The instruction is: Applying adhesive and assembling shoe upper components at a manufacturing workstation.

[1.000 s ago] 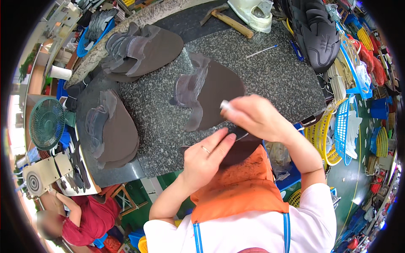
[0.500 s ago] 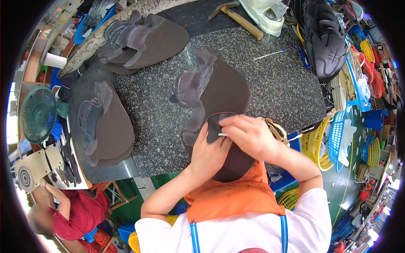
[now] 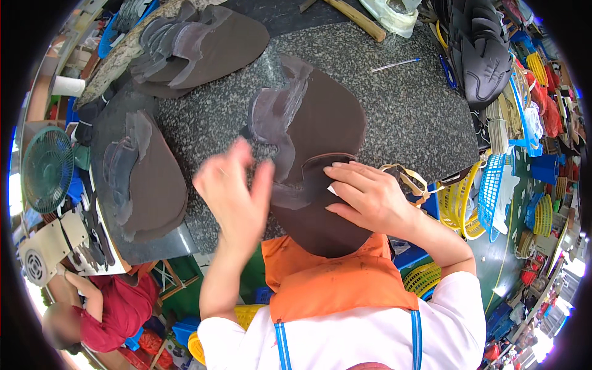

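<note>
My left hand (image 3: 232, 192) is raised off the work, blurred, its fingers apart and nothing visible in them. On the dark brown shoe upper piece (image 3: 330, 111), my right hand (image 3: 371, 196) lies with stretched fingers. A small white bit (image 3: 333, 189) shows at one of its fingertips; I cannot make out whether it is held or wrapped on. Under those fingers is a curved, red-edged section (image 3: 320, 169) of the upper. Grey, frayed-looking lining (image 3: 271, 114) runs along the piece's left side. Its near end overlaps my orange apron (image 3: 339, 290).
The speckled stone tabletop (image 3: 419, 129) holds stacked brown uppers (image 3: 216, 46) at far left and more (image 3: 154, 185) nearer left. A wooden-handled hammer (image 3: 354, 18), a pen (image 3: 394, 65) and black uppers (image 3: 484, 74) lie farther off. Baskets (image 3: 459, 206) stand at right; a person (image 3: 117, 311) sits at lower left.
My left hand has let go of the upper and moved left, opening out. My right hand has flattened onto the piece. The whole table scene has shifted slightly up and left in view.
</note>
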### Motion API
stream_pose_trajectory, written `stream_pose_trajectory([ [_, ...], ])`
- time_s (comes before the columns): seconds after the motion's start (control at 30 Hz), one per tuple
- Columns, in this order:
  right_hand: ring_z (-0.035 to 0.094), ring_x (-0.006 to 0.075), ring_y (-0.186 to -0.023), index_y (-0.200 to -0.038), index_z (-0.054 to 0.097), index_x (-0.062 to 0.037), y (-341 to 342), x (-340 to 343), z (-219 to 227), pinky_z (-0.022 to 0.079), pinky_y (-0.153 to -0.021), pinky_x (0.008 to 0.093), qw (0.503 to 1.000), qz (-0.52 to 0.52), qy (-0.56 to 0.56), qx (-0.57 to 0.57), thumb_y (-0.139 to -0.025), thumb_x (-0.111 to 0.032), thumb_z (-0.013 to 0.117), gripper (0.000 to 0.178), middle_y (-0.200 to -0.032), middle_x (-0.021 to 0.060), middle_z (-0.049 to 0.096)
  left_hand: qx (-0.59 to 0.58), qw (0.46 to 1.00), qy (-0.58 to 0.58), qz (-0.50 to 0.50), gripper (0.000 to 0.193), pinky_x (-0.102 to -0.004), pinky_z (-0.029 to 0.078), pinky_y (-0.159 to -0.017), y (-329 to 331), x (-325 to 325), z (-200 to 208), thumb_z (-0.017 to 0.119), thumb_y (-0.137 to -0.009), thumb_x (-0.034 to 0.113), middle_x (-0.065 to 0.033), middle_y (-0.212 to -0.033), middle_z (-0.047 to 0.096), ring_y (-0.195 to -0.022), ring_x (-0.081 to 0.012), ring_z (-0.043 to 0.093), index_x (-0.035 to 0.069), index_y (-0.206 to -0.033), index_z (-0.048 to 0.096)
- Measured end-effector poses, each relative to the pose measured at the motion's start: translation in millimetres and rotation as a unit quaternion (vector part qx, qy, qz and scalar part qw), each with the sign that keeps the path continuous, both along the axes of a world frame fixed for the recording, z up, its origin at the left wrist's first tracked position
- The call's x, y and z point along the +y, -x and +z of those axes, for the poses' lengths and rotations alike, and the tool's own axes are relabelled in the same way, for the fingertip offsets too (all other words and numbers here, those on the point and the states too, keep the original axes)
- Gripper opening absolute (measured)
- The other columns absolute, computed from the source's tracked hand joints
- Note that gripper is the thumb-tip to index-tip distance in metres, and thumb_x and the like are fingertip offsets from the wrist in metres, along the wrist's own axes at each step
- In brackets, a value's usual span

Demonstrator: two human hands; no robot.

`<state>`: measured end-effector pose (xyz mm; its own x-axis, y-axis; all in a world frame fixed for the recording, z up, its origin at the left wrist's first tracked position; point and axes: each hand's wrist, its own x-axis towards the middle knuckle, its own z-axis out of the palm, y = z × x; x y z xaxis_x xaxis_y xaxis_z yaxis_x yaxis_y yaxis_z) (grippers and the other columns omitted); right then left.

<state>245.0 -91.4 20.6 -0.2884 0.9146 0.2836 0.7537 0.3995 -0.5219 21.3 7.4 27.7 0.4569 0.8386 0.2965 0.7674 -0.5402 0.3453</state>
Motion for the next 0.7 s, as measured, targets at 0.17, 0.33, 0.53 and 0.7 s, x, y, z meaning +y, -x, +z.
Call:
stream_pose_trajectory([
  [0.17, 0.067, 0.0281, -0.099, -0.095, 0.066, -0.0010, -18.6, 3.9, 10.2, 0.054, -0.088, 0.0367, 0.968, 0.019, 0.118, 0.221, -0.080, -0.015, 0.075, 0.022, -0.104, 0.0138, 0.067, -0.011, 0.999, -0.050, 0.009, 0.025, -0.0396, 0.038, -0.102, -16.9, 54.9, 1.7, 0.069, -0.086, 0.014, -0.0133, -0.113, 0.060, -0.110, -0.0316, 0.055, 0.001, -0.107, 0.064],
  [0.33, 0.065, 0.0143, -0.072, -0.100, 0.062, -0.0014, -60.6, 0.5, 5.4, 0.055, -0.065, 0.0281, 0.701, -0.226, 0.011, 0.676, -0.099, -0.021, 0.055, 0.021, -0.081, 0.0060, 0.066, -0.320, 0.946, -0.001, -0.047, 0.019, -0.0323, 0.050, -0.087, -13.4, 24.4, 105.5, 0.058, -0.089, -0.003, -0.0144, -0.108, 0.064, -0.095, -0.0235, 0.063, -0.002, -0.107, 0.060],
  [0.53, 0.054, 0.0101, -0.059, -0.098, 0.064, -0.0018, -62.5, -18.3, 56.4, 0.041, -0.052, 0.0248, 0.873, -0.304, -0.068, 0.376, -0.094, -0.014, 0.060, 0.013, -0.076, 0.0019, 0.061, -0.148, 0.968, 0.096, -0.181, 0.031, -0.0356, 0.052, -0.083, -21.9, 7.3, 108.4, 0.057, -0.083, -0.001, -0.0148, -0.102, 0.067, -0.094, -0.0296, 0.067, 0.005, -0.112, 0.062],
  [0.7, 0.061, 0.0257, -0.063, -0.084, 0.062, -0.0093, -16.9, 3.9, 31.7, 0.049, -0.061, 0.0369, 1.000, 0.017, 0.007, -0.004, -0.083, -0.017, 0.069, 0.011, -0.072, 0.0061, 0.057, -0.189, 0.823, 0.501, -0.191, 0.035, -0.0310, 0.052, -0.078, -49.2, 7.0, 14.0, 0.056, -0.085, -0.002, -0.0109, -0.099, 0.069, -0.090, -0.0175, 0.067, 0.001, -0.120, 0.057],
])
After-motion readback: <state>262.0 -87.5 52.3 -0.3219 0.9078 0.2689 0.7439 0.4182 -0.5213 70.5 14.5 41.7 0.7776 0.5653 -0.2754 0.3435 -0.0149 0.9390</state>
